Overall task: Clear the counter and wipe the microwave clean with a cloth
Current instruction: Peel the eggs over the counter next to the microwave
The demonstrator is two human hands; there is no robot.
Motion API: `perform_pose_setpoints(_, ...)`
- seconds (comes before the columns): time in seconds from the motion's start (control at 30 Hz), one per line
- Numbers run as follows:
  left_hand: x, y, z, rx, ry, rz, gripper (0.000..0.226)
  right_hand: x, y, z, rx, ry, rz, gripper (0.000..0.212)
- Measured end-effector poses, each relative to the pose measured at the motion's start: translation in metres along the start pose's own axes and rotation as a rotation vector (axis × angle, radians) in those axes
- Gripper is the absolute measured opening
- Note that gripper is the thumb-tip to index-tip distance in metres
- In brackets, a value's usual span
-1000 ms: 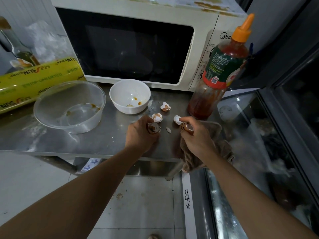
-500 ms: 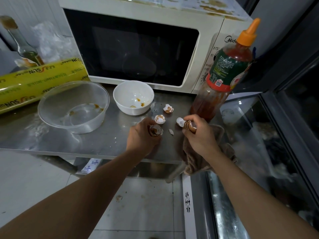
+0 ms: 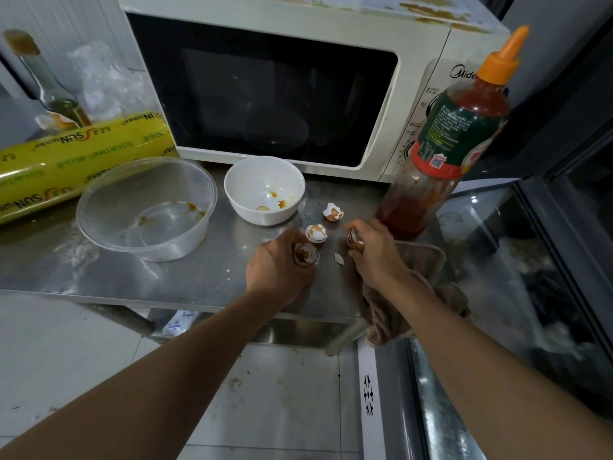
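The microwave (image 3: 282, 84) is cream with a dark glass door and brown stains across its top; it stands at the back of the steel surface (image 3: 99, 273). In front of it lie broken eggshells, white with brown smears. One shell (image 3: 332, 212) sits near the sauce bottle (image 3: 441, 151), another (image 3: 315, 233) lies between the two hands, and a small chip (image 3: 339, 258) rests just below it. The left hand (image 3: 278, 270) has its fingers curled round a brown-stained shell piece (image 3: 306, 254) — its grip closed on it. The right hand (image 3: 374, 257) pinches more shell bits (image 3: 354, 240) at its fingertips, closed on them as well. Under the right wrist a brown cloth (image 3: 421, 293) is draped over the surface's front corner, touching the forearm. A white bowl (image 3: 264, 189) with orange specks stands left of the shells, a clear tub (image 3: 146, 207) beside it, and a yellow wrap roll (image 3: 83, 157) lies further left — an oil bottle (image 3: 49, 84) behind it
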State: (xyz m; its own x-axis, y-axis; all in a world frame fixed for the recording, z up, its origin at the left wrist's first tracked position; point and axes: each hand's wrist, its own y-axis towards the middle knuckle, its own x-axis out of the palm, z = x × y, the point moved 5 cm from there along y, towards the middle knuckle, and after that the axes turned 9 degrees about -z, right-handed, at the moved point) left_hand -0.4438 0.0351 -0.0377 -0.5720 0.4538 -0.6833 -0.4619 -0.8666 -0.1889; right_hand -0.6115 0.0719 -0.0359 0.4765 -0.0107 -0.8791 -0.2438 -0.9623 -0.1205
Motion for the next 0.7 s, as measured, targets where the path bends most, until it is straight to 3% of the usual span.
perform_pose_setpoints(0.4,0.000,0.006,-0.004,0.064,-0.016,0.041,0.041,-0.026,0.044,-0.021,-0.044,0.135,0.121,0.041)
perform_pose_setpoints(0.7,0.000,0.008,-0.005,0.110,0.077,0.017,0.048,-0.003,0.060,-0.023,-0.067,0.084,-0.043,0.040)
